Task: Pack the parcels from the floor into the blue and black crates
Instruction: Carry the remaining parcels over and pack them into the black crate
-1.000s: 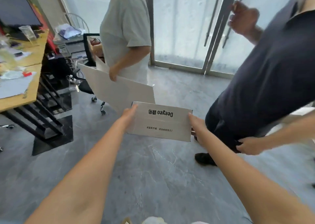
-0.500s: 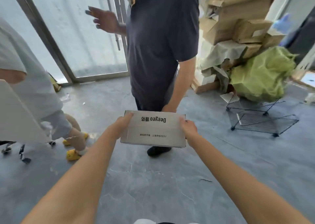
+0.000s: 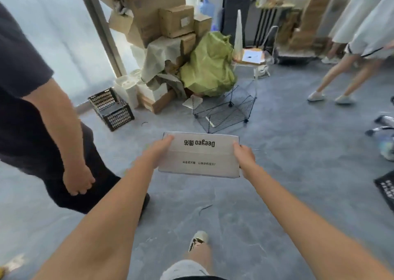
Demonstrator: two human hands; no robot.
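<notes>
I carry a flat white parcel [image 3: 200, 155] with black "Deeyeo" print, held out in front of me above the grey floor. My left hand [image 3: 156, 150] grips its left edge and my right hand [image 3: 243, 157] grips its right edge. A black slatted crate [image 3: 110, 109] stands on the floor ahead to the left, near the window. The corner of another black crate [image 3: 387, 189] shows at the right edge. No blue crate is in view.
A person in dark clothes [image 3: 32, 119] stands close on my left. Another person's legs [image 3: 341, 77] cross at the far right. A pile of cardboard boxes [image 3: 162, 21], a green bag [image 3: 210, 64] and a black wire rack [image 3: 223, 109] lie ahead.
My view has swung right: the person in dark clothes shifted from straight ahead to my left, and the box pile, wire rack and black crate came into view. Both hands kept hold of the parcel.
</notes>
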